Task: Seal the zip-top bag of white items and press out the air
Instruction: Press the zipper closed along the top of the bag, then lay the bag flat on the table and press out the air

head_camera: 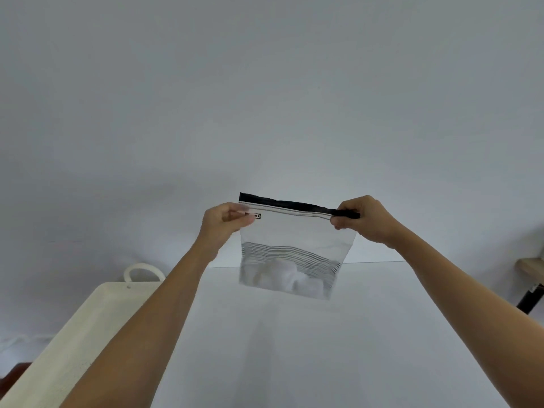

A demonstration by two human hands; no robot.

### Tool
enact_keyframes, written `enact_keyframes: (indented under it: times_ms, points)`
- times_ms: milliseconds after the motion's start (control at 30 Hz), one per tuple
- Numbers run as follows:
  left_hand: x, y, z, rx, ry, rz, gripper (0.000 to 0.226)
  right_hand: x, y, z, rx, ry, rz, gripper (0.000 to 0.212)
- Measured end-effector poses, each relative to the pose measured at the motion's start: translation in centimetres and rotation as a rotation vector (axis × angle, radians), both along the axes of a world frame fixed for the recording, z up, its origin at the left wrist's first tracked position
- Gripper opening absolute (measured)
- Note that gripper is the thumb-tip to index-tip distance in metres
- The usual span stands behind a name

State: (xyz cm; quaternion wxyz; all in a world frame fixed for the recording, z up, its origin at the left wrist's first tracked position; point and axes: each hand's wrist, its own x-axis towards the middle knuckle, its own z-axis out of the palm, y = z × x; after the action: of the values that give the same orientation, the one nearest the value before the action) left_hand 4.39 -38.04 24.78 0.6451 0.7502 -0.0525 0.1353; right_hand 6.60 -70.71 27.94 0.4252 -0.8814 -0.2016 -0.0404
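A clear zip-top bag (294, 231) hangs in the air above the white table (294, 348), held by both hands. Its top carries a black zip strip (285, 204) with thin lines below it. White items (291, 276) lie bunched in the bottom, behind a band of wavy black stripes. My left hand (225, 219) pinches the bag's upper left corner, just under the strip. My right hand (365, 220) pinches the right end of the strip. Whether the zip is closed along its length I cannot tell.
A cream fabric bin (88, 334) with a loop handle (144, 270) stands at the left beside the table. At the far right edge are a wooden ledge (530, 267) and a black cylinder (530, 300). A plain pale wall fills the background.
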Motion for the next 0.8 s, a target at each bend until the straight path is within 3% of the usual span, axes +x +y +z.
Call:
enact_keyframes:
  times_ms: [67, 200, 300, 367, 467, 533, 633, 800]
  points:
    - [-0.6, 0.0, -2.3, -0.120, 0.087, -0.051, 0.030, 0.0, 0.4, 0.0, 0.125, 0.066, 0.079, 0.009]
    - [-2.0, 0.5, -7.5, -0.055, 0.283, -0.153, 0.025, 0.7, 1.1, 0.0, 0.342, 0.129, 0.181, 0.012]
    - [-2.7, 0.7, -10.4, -0.179, 0.377, -0.186, 0.015, 1.5, 1.1, -1.0, 0.722, 0.267, 0.142, 0.028]
    - [-3.0, 0.4, -11.5, -0.272, 0.399, -0.165, 0.016, 1.9, 1.0, -2.9, 0.829, 0.406, 0.083, 0.046]
    - [-3.4, 0.1, -13.2, -0.375, 0.418, -0.083, 0.024, 1.4, 1.4, -8.0, 0.698, 0.615, 0.069, 0.056]
    - [-3.7, -0.1, -14.6, -0.401, 0.450, -0.022, 0.027, 0.3, 2.5, -11.7, 0.648, 0.718, 0.073, 0.047]
    - [-4.3, -0.2, -17.0, -0.409, 0.509, 0.071, 0.024, -1.5, 4.4, -16.3, 0.635, 0.789, -0.003, 0.016]
    - [-5.6, 0.6, -21.7, -0.308, 0.618, 0.195, 0.020, -2.9, 7.2, -22.1, 0.594, 0.836, -0.248, 0.009]
